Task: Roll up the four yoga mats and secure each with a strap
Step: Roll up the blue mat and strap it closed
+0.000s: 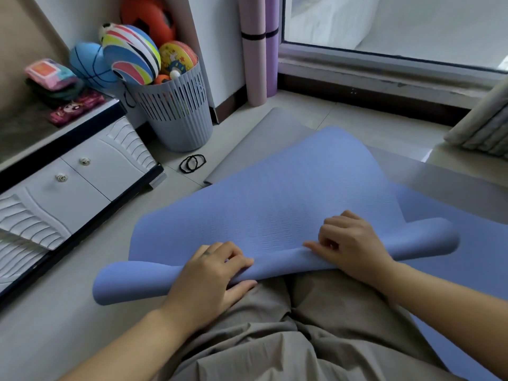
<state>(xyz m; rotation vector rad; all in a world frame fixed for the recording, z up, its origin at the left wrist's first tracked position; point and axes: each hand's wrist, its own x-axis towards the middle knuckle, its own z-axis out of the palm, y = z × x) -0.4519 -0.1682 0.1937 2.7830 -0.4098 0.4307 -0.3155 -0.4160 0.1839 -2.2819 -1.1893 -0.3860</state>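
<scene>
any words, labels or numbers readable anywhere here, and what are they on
Nothing here can be read.
Orange label on the pink packet on the cabinet: too blurred.
Lettering on the cartoon pouch: too blurred.
Print on the yellow ball in the basket: too small.
The blue mat: no print visible.

blue mat (275, 193): matt, finely ribbed foam | basket (178, 111): slatted plastic | floor (82, 312): glossy tile

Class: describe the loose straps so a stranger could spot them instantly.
Find the grey slatted basket beside the white cabinet. On the floor in front of it, left of the grey mat, lie the straps: thin black overlapping loops, unlike the broad flat mats.
</scene>
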